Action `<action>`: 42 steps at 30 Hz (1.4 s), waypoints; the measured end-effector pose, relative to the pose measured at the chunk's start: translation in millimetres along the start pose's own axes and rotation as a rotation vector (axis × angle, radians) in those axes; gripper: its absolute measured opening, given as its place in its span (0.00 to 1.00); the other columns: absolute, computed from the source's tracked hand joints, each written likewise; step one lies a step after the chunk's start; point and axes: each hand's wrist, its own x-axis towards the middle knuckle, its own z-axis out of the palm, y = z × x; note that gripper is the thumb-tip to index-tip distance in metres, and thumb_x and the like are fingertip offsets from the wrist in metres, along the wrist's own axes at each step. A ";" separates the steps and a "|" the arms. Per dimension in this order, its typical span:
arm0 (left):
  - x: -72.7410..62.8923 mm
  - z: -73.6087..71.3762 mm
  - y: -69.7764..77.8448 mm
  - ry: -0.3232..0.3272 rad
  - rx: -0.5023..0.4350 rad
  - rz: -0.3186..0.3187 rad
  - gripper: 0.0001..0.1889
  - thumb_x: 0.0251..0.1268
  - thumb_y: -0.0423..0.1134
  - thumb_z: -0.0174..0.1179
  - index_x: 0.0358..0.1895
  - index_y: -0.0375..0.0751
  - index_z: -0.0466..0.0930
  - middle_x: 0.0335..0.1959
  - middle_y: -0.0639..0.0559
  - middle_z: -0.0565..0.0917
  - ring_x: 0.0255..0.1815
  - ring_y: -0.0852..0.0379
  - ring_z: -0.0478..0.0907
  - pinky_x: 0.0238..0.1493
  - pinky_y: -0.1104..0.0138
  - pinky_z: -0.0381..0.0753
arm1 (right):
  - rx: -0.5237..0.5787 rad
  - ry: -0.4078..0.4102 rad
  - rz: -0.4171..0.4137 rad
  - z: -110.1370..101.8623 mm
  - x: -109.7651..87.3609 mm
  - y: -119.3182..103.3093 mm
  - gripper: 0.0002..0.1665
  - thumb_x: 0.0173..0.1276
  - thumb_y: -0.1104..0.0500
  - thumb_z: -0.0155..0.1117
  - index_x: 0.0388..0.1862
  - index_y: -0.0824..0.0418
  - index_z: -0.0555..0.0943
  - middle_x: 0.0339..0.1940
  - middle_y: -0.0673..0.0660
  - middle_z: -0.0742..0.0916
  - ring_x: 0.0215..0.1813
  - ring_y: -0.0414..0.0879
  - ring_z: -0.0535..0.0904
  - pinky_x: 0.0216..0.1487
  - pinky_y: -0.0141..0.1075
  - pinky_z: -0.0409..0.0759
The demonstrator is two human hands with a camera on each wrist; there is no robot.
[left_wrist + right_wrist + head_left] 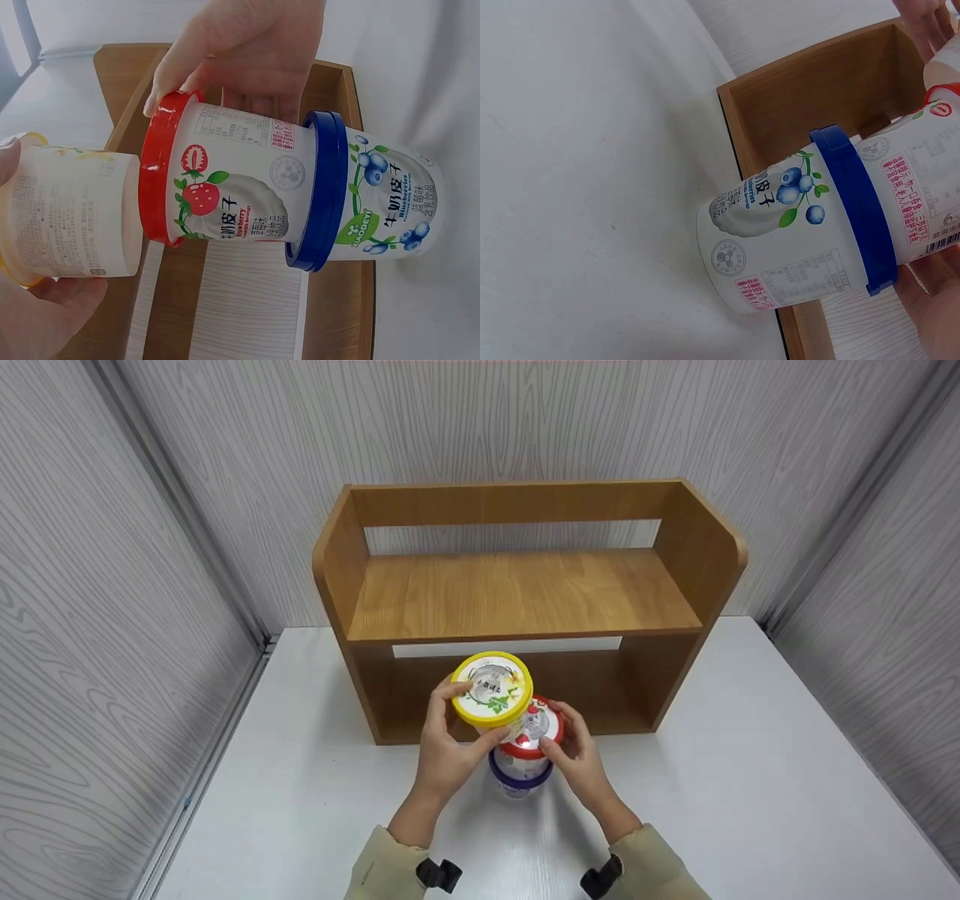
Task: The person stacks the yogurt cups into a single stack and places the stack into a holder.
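A: Held in the left hand [446,751]?

B: Yellow-lidded tub [82,214], white-walled, pinched between thumb and curled fingers [442,699]; raised in front of the wooden shelf unit [525,592], above the red-lidded tub [240,180].

A: Touching below?

B: Impossible to tell; in the left wrist view, base just beside the red lid, slightly off its centre.

A: And in the right hand [585,761]?

B: Red-lidded tub, strawberry print on the wall, gripped at the lid; thumb on the near edge, fingers bent round the far edge.

A: Supported by?

B: Blue-lidded tub [390,199], blueberry print on the wall, upright on the white surface [270,795]; red-lidded tub set upright on the blue lid.

A: Surroundings?

B: Two-tier shelf unit just behind the tubs; pale wood-grain panels [487,427] at the back and both sides; in the foreground, beige sleeves [388,870] with black devices [439,875] at the cuffs.
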 end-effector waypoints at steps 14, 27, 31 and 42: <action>11.3 13.7 1.3 -0.065 -0.017 -0.002 0.34 0.48 0.32 0.70 0.58 0.33 0.62 0.67 0.38 0.59 0.63 0.47 0.65 0.59 0.59 0.71 | -0.026 -0.004 0.012 -1.0 -0.7 -1.0 0.33 0.67 0.65 0.57 0.68 0.65 0.57 0.57 0.63 0.73 0.58 0.53 0.71 0.58 0.38 0.73; 13.3 24.2 2.5 -0.131 0.002 0.000 0.33 0.48 0.32 0.70 0.58 0.33 0.62 0.67 0.39 0.59 0.65 0.47 0.62 0.59 0.62 0.70 | 0.019 -0.002 0.011 -6.2 4.7 30.3 0.36 0.67 0.61 0.58 0.70 0.57 0.55 0.61 0.62 0.72 0.61 0.53 0.69 0.62 0.43 0.69; 13.3 26.1 3.4 -0.137 0.011 0.011 0.33 0.49 0.32 0.70 0.58 0.33 0.62 0.66 0.39 0.59 0.66 0.47 0.62 0.60 0.59 0.68 | 0.024 0.001 0.009 -5.9 4.3 29.0 0.36 0.67 0.61 0.58 0.70 0.58 0.55 0.61 0.62 0.71 0.62 0.53 0.69 0.62 0.44 0.68; 14.5 29.8 6.6 -0.144 0.055 0.021 0.33 0.49 0.34 0.70 0.57 0.33 0.63 0.65 0.39 0.62 0.65 0.48 0.62 0.60 0.57 0.68 | 0.012 0.014 0.021 -5.2 3.4 27.5 0.35 0.68 0.61 0.58 0.70 0.58 0.56 0.62 0.62 0.72 0.62 0.53 0.69 0.62 0.45 0.68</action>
